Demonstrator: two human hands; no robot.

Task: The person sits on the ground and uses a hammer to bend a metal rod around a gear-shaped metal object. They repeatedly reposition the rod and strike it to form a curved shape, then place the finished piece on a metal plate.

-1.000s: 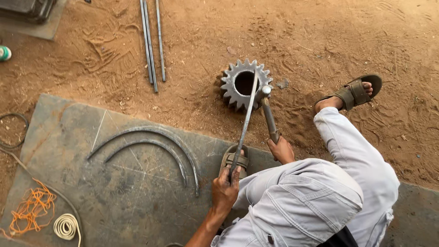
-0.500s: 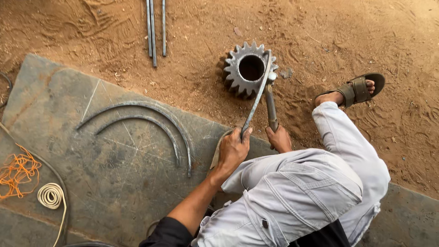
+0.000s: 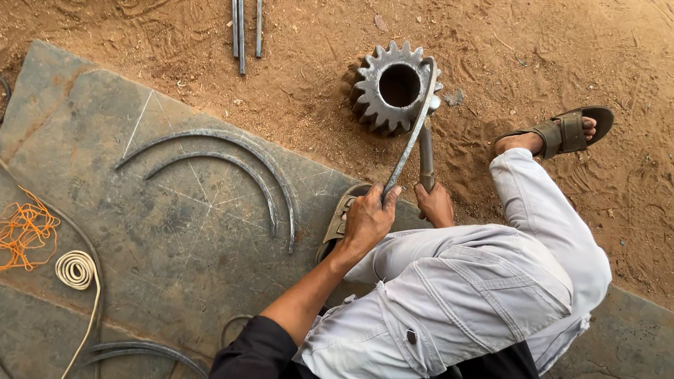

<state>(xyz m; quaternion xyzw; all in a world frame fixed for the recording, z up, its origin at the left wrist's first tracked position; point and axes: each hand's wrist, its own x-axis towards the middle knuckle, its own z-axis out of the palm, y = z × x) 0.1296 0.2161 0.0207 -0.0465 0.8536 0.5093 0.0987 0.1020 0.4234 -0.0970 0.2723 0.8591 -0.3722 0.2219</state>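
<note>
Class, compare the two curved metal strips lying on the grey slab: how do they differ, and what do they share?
The outer strip is longer and sweeps a wider arc; the inner strip is shorter and curves more tightly. The outer strip arches over the inner strip, which sits nested beneath it with a gap between. The outer strip's right end reaches lower down the slab than the inner strip's. Both are grey, lie flat and bend the same way.
</note>
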